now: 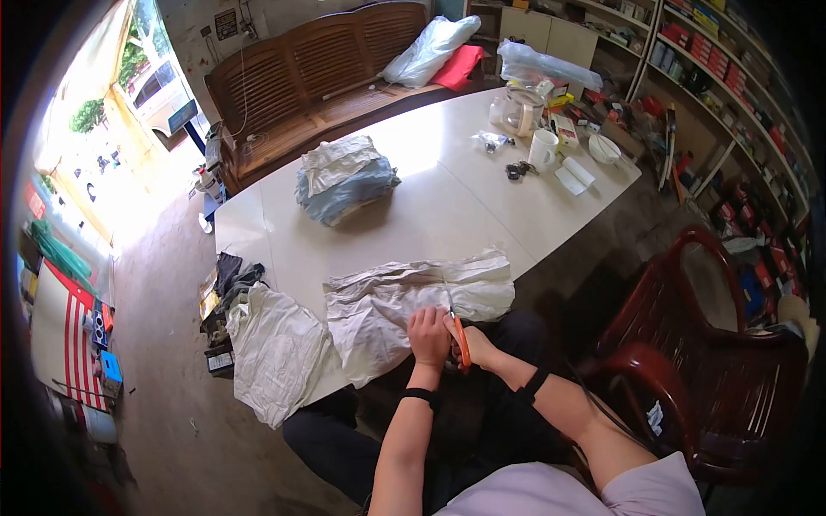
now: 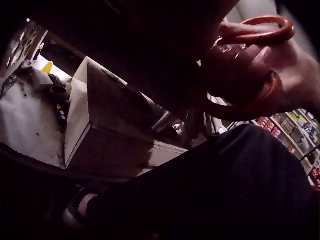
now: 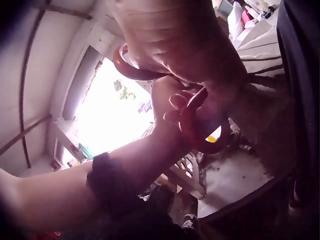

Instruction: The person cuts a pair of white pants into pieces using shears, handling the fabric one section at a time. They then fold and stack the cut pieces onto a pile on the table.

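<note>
In the head view a crumpled off-white cloth garment (image 1: 370, 314) lies across the near edge of the table. My left hand (image 1: 428, 334) grips the garment's near edge, fingers over the top. Right beside it, my right hand (image 1: 478, 348) holds orange-handled scissors (image 1: 464, 342), whose blades point away over the cloth. In the left wrist view, the orange handle loops (image 2: 267, 35) show around the right hand (image 2: 295, 70). The right wrist view shows the scissors (image 3: 197, 132) from below, with the left hand's fingertips (image 3: 178, 101) close to the handles.
Another off-white cloth (image 1: 280, 353) hangs over the table's left corner. A stack of folded cloths (image 1: 344, 181) sits mid-table. Toward the back right are a white mug (image 1: 543, 150), a bowl (image 1: 604, 149) and a jug (image 1: 522, 107). A dark red chair (image 1: 688, 370) stands at the right.
</note>
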Demonstrator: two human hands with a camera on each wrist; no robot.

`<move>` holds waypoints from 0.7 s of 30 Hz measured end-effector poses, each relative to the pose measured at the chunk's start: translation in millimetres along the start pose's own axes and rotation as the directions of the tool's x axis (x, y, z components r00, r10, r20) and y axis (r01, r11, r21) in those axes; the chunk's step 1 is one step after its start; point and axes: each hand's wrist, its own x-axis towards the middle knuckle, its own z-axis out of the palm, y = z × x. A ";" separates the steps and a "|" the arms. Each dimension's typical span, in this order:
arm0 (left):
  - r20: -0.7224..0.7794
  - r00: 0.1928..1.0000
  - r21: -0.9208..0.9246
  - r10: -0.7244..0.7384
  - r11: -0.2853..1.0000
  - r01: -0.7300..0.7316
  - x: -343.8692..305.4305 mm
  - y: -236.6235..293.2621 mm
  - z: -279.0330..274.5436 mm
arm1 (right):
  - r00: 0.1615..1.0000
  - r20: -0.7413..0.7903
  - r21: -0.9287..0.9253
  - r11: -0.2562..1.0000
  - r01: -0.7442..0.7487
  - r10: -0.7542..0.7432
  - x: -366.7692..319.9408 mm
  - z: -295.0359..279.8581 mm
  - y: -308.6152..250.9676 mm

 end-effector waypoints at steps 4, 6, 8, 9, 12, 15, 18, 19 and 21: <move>0.052 0.998 0.016 -0.036 0.999 0.035 4.8 4.0 -2.3 | 0.996 -0.055 -0.026 0.997 0.069 -0.071 -9.5 1.1 1.7; 0.002 0.996 0.017 -0.087 0.996 0.087 11.0 4.9 -1.5 | 0.993 -0.094 -0.129 0.990 0.061 -0.073 -16.0 1.8 0.5; 0.057 0.993 0.040 -0.101 0.994 0.099 14.4 -0.4 0.3 | 0.990 -0.111 -0.144 0.987 0.066 -0.083 -11.3 4.4 9.9; 0.113 0.987 0.062 -0.117 0.992 0.111 17.5 -2.2 -0.2 | 0.988 -0.128 -0.159 0.985 0.070 -0.091 -11.0 5.8 10.5; 0.087 0.994 0.053 -0.064 0.997 0.059 23.4 -1.8 -3.9 | 0.998 -0.054 0.026 1.000 -0.013 0.014 -8.4 -3.0 7.4; 0.092 0.996 0.023 -0.017 1.000 0.015 21.6 2.6 -14.2 | 0.996 0.061 0.176 0.982 -0.070 0.060 0.2 -7.2 -2.0; 0.068 0.998 0.023 0.004 1.000 -0.006 10.3 1.3 -8.5 | 0.992 0.126 0.236 0.970 -0.052 0.023 -0.9 -3.0 -12.5; 0.067 0.998 0.028 0.006 1.000 -0.008 9.5 1.2 -8.4 | 0.989 0.149 0.256 0.966 -0.039 0.001 -2.1 -1.9 -16.6; 0.079 0.996 0.011 -0.031 0.999 0.031 9.0 2.5 -9.6 | 0.989 0.144 0.263 0.965 -0.009 -0.030 11.5 0.1 -1.1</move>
